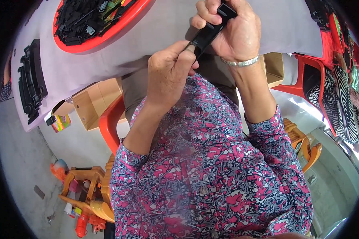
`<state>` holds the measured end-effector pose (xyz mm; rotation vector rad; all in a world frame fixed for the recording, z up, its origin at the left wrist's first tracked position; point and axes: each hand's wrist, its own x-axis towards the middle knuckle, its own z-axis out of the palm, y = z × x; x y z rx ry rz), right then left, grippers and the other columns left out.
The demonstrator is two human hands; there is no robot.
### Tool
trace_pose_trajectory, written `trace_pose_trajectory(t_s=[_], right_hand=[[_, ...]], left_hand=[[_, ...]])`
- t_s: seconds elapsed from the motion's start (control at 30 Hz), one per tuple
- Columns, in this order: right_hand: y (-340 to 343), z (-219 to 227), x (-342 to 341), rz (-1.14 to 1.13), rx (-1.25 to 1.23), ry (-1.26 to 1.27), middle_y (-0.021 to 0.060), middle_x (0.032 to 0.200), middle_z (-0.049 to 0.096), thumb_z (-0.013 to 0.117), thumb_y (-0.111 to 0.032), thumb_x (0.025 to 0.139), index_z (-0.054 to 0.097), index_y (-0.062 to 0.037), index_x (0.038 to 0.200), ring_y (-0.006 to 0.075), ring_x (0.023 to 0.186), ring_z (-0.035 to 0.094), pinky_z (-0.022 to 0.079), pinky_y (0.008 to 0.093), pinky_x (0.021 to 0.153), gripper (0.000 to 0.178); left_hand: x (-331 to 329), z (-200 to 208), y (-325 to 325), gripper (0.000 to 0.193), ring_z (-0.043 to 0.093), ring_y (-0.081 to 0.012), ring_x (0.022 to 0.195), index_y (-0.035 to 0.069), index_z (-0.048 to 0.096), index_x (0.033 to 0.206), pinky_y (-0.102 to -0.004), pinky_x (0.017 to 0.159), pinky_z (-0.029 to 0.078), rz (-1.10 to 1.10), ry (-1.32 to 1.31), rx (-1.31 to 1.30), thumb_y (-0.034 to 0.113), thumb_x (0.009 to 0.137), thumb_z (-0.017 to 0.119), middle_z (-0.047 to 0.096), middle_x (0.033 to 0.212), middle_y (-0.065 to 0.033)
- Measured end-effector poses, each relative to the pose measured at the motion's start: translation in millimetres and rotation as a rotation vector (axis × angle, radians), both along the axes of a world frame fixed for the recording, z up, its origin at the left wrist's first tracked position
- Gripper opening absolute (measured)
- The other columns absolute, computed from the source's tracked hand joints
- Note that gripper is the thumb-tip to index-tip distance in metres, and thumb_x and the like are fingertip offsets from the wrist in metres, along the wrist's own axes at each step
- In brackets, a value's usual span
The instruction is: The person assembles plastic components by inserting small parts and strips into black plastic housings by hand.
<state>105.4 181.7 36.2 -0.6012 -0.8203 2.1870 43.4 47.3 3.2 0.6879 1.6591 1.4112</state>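
Between my two hands, above the table's near edge, is a long black plastic part with a raised, slotted upper end. My left hand pinches its lower end, the thumb pressed on its face. Around its upper end my right hand is closed, the fingers curled over from the left side. The part tilts, its upper end leaning to the right. Its underside is hidden by my fingers. To the left of my hands a red round tray holds a heap of small black plastic pieces.
The table has a pale cover. Long black plastic parts are stacked at its left end. Cardboard boxes stand below, beside a red chair. At right another person in a striped garment sits by a red chair.
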Motion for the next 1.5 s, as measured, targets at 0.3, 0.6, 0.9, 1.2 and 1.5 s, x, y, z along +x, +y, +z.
trace_pose_trajectory(t_s=[0.3, 0.6, 0.9, 1.2, 1.5], right_hand=[[-1, 4, 0, -0.009, 0.023, 0.014, 0.0025, 0.067, 0.047, 0.045, -0.022, 0.101, 0.051, -0.0058, 0.093, 0.0127, 0.052, 0.04, 0.041, 0.031, 0.052, 0.019], [-1, 3, -6, 0.023, 0.011, 0.084, 0.003, 0.066, 0.047, 0.045, -0.022, 0.101, 0.051, -0.0056, 0.093, 0.0126, 0.051, 0.04, 0.041, 0.0306, 0.049, 0.019], [-5, -2, -5, 0.001, -0.011, 0.054, 0.0028, 0.067, 0.048, 0.045, -0.021, 0.1, 0.051, -0.0057, 0.093, 0.0127, 0.051, 0.04, 0.042, 0.0304, 0.049, 0.018], [-1, -2, -3, -0.014, -0.045, 0.059, 0.0027, 0.067, 0.049, 0.046, -0.021, 0.1, 0.051, -0.0058, 0.094, 0.0123, 0.051, 0.041, 0.041, 0.0298, 0.049, 0.018], [-2, -7, -3, 0.0, -0.076, 0.045, 0.0029, 0.066, 0.049, 0.046, -0.021, 0.1, 0.052, -0.0059, 0.093, 0.0127, 0.051, 0.041, 0.041, 0.0303, 0.049, 0.018]], left_hand=[[0, 5, -1, 0.029, 0.055, -0.0056, 0.064, 0.0, 0.067, 0.093, -0.0213, 0.057, 0.043, -0.043, -0.007, 0.01, 0.022, 0.098, 0.049, 0.063, 0.074, 0.0006], [-5, 11, -15, 0.029, 0.063, -0.01, 0.073, -0.001, 0.064, 0.116, -0.0246, 0.066, 0.05, -0.08, 0.4, -0.004, 0.009, 0.096, 0.044, 0.069, 0.082, -0.0057], [-18, 17, -23, 0.033, 0.067, -0.0154, 0.077, -0.002, 0.06, 0.119, -0.0294, 0.073, 0.053, -0.249, 0.488, -0.062, 0.001, 0.09, 0.046, 0.069, 0.086, -0.0114], [-20, 23, -21, 0.03, 0.067, -0.015, 0.078, -0.003, 0.059, 0.118, -0.0296, 0.074, 0.053, -0.313, 0.415, -0.095, 0.002, 0.092, 0.045, 0.069, 0.089, -0.0095], [-21, 22, -22, 0.029, 0.065, -0.014, 0.079, -0.003, 0.059, 0.116, -0.0285, 0.075, 0.052, -0.339, 0.385, -0.157, 0.004, 0.092, 0.045, 0.068, 0.088, -0.0084]])
